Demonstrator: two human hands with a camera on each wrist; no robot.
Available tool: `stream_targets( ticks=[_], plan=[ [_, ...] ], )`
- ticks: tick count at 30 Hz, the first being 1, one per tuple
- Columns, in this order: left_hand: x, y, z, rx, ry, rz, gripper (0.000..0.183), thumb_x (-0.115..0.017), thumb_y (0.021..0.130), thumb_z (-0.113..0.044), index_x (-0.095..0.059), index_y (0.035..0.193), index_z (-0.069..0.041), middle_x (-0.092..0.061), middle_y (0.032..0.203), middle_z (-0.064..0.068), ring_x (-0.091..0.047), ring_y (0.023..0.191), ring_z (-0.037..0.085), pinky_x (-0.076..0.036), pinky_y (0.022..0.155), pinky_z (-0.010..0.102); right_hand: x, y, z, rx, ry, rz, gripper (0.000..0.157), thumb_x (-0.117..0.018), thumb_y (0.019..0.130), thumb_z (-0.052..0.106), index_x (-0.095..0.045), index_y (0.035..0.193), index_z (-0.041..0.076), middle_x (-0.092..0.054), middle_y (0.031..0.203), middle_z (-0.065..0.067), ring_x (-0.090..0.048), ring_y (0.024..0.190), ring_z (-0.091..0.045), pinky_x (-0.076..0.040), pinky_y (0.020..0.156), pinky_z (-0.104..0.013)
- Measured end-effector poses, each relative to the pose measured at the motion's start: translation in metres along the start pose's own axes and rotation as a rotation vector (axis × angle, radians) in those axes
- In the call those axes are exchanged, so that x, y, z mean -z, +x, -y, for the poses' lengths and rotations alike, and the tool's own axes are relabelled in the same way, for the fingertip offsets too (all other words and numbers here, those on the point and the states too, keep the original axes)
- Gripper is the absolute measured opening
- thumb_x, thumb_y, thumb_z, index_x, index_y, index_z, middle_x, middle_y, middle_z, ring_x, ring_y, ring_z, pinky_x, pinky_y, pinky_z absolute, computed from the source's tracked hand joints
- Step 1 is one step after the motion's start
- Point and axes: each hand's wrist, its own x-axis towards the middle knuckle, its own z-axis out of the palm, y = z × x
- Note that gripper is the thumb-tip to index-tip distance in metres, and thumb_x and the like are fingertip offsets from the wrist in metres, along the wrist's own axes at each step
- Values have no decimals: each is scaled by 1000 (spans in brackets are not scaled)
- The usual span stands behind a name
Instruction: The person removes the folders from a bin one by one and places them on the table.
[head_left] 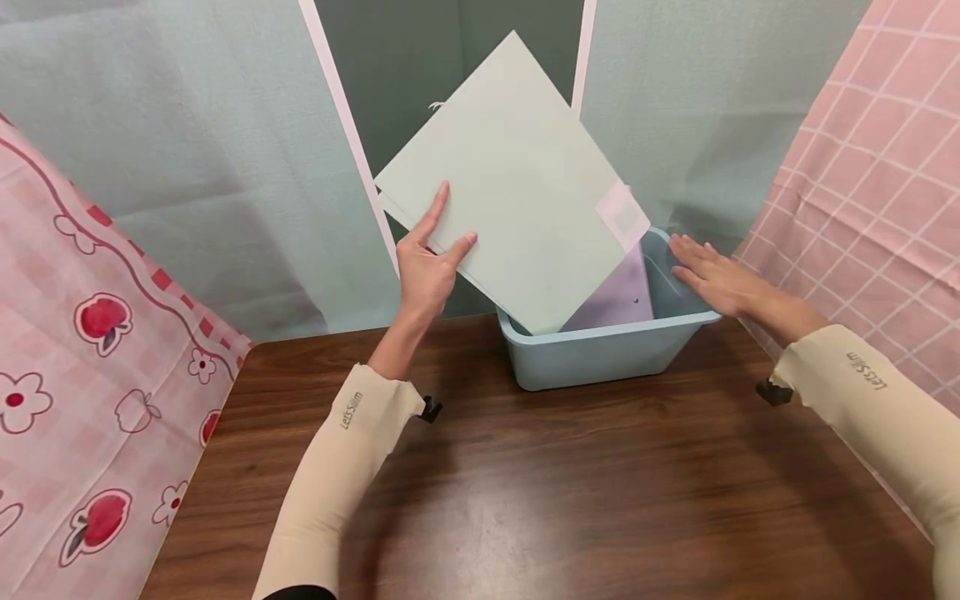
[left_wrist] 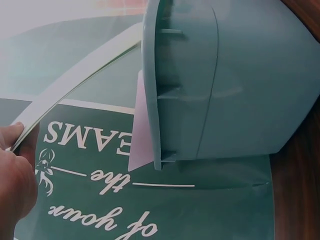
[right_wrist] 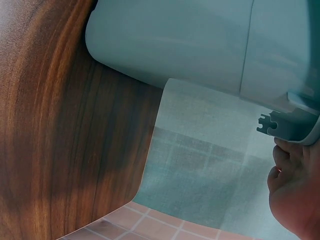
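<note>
My left hand [head_left: 426,275] grips a thin, pale green, square folder-like thing [head_left: 510,167] by its lower left edge, thumb on the near face. It is tilted on one corner, and that lower corner overlaps the rim of a light blue plastic bin [head_left: 592,358]. A whitish label [head_left: 622,217] sits near its right corner. The left wrist view shows this thing's narrow edge [left_wrist: 75,75] running from the hand to the bin. My right hand [head_left: 712,275] lies with straight fingers at the bin's right rim, holding nothing. Inside the bin stands a flat lilac thing [head_left: 618,292], partly hidden.
The bin stands at the back of a dark brown wooden table [head_left: 525,475]. Behind it hangs a grey-green cloth [head_left: 225,167] with a darker printed panel. A pink checked cloth [head_left: 877,192] borders the right side, and a pink cloth with apples [head_left: 97,333] the left.
</note>
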Motion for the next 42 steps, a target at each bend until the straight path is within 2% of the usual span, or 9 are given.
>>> stream_targets(
  ticks=[9, 19, 23, 31, 37, 42],
  plan=[
    [15, 0, -1, 21, -119, -55, 73, -73, 77, 15, -49, 142, -6, -50, 147, 1, -54, 127, 17, -50, 97, 34, 0, 0, 2, -6, 0, 1, 63, -27, 107, 35, -11, 154, -3, -8, 161, -23, -3, 149, -36, -2, 120, -51],
    [31, 1, -9, -2, -134, -129, 73, -73, 77, 15, -49, 142, -7, -48, 147, -2, -49, 132, 13, -46, 102, 32, 0, 0, 1, -6, 5, 1, 62, -26, 108, 35, -10, 154, -3, -7, 161, -23, -2, 149, -36, 3, 121, -45],
    [38, 1, -13, -16, -133, -171, 73, -73, 77, 15, -49, 142, -8, -47, 148, -2, -46, 134, 10, -44, 104, 31, 0, 0, 1, -4, 8, 7, 62, -26, 108, 35, -9, 154, -3, -6, 161, -22, 0, 150, -34, 2, 121, -46],
    [54, 0, -20, 0, -192, -234, 75, -72, 76, 17, -49, 142, -9, -47, 148, -3, -44, 135, 8, -45, 104, 31, -1, -1, 0, 1, 13, 3, 63, -26, 108, 35, -10, 154, -3, -4, 161, -20, 0, 150, -34, 1, 120, -50],
    [64, -2, -24, 11, -218, -246, 76, -73, 75, 19, -51, 141, -11, -48, 148, -4, -45, 134, 10, -48, 99, 31, -3, -4, -1, -9, 13, 6, 63, -24, 108, 37, -8, 155, -2, -2, 162, -19, 1, 149, -34, 4, 121, -46],
    [76, -2, -22, -15, -243, -259, 76, -71, 74, 21, -49, 142, -7, -46, 149, -1, -40, 138, 6, -45, 103, 32, -5, -4, -1, -1, 20, -6, 63, -25, 108, 37, -9, 155, -2, -6, 161, -21, 1, 150, -34, 4, 121, -45]
  ],
)
